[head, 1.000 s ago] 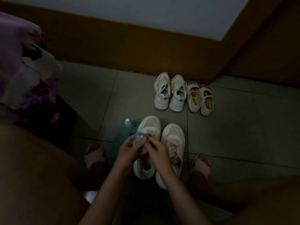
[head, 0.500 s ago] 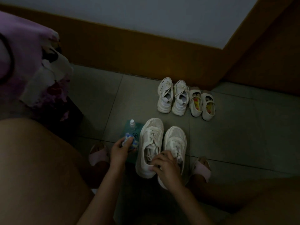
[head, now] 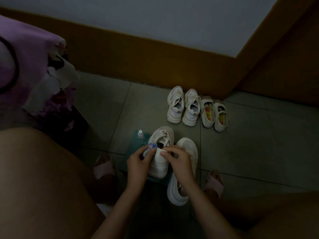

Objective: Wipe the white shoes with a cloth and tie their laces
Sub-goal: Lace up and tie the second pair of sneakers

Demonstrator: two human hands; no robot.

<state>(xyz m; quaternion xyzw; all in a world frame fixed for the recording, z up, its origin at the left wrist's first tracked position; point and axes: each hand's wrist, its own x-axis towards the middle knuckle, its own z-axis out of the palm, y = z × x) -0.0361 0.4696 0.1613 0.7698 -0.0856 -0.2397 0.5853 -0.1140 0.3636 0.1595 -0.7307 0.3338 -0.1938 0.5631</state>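
Shoe [head: 159, 163]: held heel-up over the teal mat [head: 136, 144], toe pointing away, laces loose.

- Right hand [head: 177, 159]: fingers pinch the heel collar, likely to steady the shoe and turn its back toward the wiper.
- Left hand [head: 138, 163]: fingers curled round the blue-white cloth [head: 150, 148], pressed at the heel edge. Judged step: wiping the heel.
- Second shoe [head: 188, 149] lies on its side on the floor [head: 259, 152], just right of the first, sole showing.
- Bottle [head: 140, 134] stands on the mat, within reach.
- Writing: round mark on the mat and insole print on the small shoes [head: 214, 112] are too dim to read.
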